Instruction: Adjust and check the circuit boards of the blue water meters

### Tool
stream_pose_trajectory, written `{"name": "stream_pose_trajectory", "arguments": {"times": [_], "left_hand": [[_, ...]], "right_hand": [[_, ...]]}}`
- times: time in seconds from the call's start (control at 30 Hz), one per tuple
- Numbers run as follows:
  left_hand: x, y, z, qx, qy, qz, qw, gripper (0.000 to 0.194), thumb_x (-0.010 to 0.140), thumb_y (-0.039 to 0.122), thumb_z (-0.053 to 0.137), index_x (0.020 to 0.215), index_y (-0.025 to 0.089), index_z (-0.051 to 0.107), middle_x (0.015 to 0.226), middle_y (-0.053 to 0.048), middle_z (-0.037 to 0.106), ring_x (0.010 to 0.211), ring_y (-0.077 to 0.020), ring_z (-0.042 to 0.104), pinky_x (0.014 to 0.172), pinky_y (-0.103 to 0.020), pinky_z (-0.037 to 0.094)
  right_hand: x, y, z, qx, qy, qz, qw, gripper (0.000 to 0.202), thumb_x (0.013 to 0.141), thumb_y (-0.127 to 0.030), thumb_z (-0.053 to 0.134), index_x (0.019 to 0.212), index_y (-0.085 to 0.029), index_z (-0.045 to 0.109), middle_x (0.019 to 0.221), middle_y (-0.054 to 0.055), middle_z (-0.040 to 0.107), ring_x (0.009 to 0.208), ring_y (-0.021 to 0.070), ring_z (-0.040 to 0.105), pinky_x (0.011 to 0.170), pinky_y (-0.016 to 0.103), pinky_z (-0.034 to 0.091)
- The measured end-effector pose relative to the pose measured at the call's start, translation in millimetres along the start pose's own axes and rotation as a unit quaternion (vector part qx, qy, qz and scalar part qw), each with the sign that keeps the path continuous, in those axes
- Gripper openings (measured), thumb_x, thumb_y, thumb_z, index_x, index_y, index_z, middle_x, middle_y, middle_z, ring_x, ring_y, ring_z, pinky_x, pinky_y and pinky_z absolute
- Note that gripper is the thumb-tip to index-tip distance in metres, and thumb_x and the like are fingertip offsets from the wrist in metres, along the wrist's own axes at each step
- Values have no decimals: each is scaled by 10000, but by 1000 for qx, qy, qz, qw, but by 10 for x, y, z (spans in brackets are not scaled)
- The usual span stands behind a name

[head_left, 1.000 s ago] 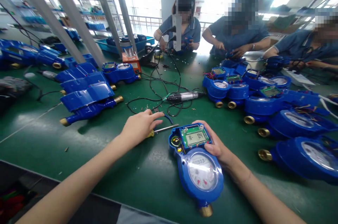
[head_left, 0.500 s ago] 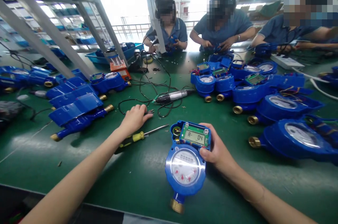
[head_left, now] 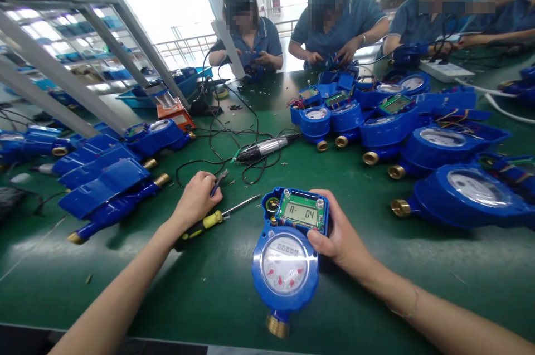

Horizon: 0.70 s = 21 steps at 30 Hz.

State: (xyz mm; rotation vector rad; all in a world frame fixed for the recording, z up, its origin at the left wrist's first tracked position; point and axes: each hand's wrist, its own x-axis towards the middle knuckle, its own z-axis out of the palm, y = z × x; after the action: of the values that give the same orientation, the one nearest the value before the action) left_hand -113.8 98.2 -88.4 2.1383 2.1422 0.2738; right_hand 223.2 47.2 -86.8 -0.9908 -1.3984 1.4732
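My right hand (head_left: pixel 334 229) grips a blue water meter (head_left: pixel 286 266) by the side of its electronics box. The box is uncovered, and its display (head_left: pixel 301 213) reads "A- 04". Below it sits the round dial, and a brass threaded end (head_left: pixel 277 326) points toward me. My left hand (head_left: pixel 195 199) is closed round small pliers (head_left: pixel 219 181); their metal jaws stick out past the fingers, while the handles are mostly hidden. Just beneath that hand a screwdriver (head_left: pixel 213 220) with a yellow and black handle lies on the green table, its shaft pointing toward the meter.
Several blue water meters (head_left: pixel 384 132) crowd the right side, and more (head_left: pixel 104 182) lie at the left. An electric screwdriver (head_left: pixel 267 149) with a black cable rests mid-table. Behind it stand an orange box (head_left: pixel 175 115) and a blue bin (head_left: pixel 184 84). Co-workers (head_left: pixel 246 37) sit opposite.
My left hand has lifted the pliers from the table, and their jaws now point up and away. The water meter stays in my right hand. The whole view has shifted slightly.
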Motion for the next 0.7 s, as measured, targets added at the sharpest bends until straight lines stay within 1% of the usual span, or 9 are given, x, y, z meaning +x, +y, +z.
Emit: {"name": "stream_pose_trajectory", "arguments": {"times": [0.07,0.17,0.23,0.3,0.33,0.4,0.47,0.53,0.7], "left_hand": [[-30,71,-83,-59,9,-18,998,270,864,369,407,929,149,549,1085,-150,583,999,-276,610,895,-412,519],[-126,267,-291,-146,-15,-7,989,338,937,462,362,1048,188,526,1039,-63,627,964,-210,648,833,-317,545],[-221,439,-448,-185,-43,25,981,340,949,512,392,1081,231,531,1061,-18,639,997,-187,644,841,-283,538],[-337,614,-581,-191,-67,91,975,318,945,514,454,1082,250,566,1136,-13,633,1057,-191,620,895,-297,511],[-401,694,-631,-167,-63,128,976,305,949,500,466,1073,248,587,1174,-24,627,1078,-200,607,921,-320,493],[-531,828,-698,-83,-23,180,980,285,964,462,467,1050,231,612,1188,-51,630,1081,-227,593,934,-383,466],[-644,925,-731,6,33,200,979,264,969,429,475,1006,214,624,1148,-66,645,1047,-250,592,897,-427,453],[-723,995,-746,60,63,212,973,237,966,394,496,940,202,632,1091,-69,660,988,-253,596,835,-427,449],[-764,1120,-773,140,43,218,965,297,981,367,438,846,210,651,980,-76,677,885,-261,596,718,-422,426]], "right_hand": [[0,5,4,1,4,-4,1000,723,633,-531,772,1199,-231,437,1228,135,502,1203,371,515,1009,570,441],[-4,11,19,-3,19,-13,1000,688,643,-522,759,1187,-233,451,1208,119,508,1193,353,517,1070,580,380],[-20,17,41,-5,31,-18,999,661,652,-511,748,1177,-233,458,1188,112,511,1175,346,526,1081,585,365],[-55,29,75,-6,46,-21,999,645,653,-502,743,1170,-235,464,1178,110,511,1162,348,535,1070,591,376],[-79,38,95,-7,54,-23,998,646,650,-500,744,1170,-238,464,1178,110,510,1160,352,537,1057,591,391],[-135,62,139,-7,68,-25,997,659,649,-495,749,1185,-249,454,1191,112,506,1169,358,536,1022,581,430],[-189,85,177,-6,82,-25,996,665,653,-494,752,1194,-260,444,1201,113,502,1180,362,532,985,565,466],[-229,97,206,-7,92,-24,995,664,652,-495,754,1191,-264,442,1196,112,501,1180,365,534,964,559,482],[-262,89,231,-11,97,-21,995,665,647,-501,748,1189,-266,442,1177,107,498,1168,366,538,960,572,482]]}}
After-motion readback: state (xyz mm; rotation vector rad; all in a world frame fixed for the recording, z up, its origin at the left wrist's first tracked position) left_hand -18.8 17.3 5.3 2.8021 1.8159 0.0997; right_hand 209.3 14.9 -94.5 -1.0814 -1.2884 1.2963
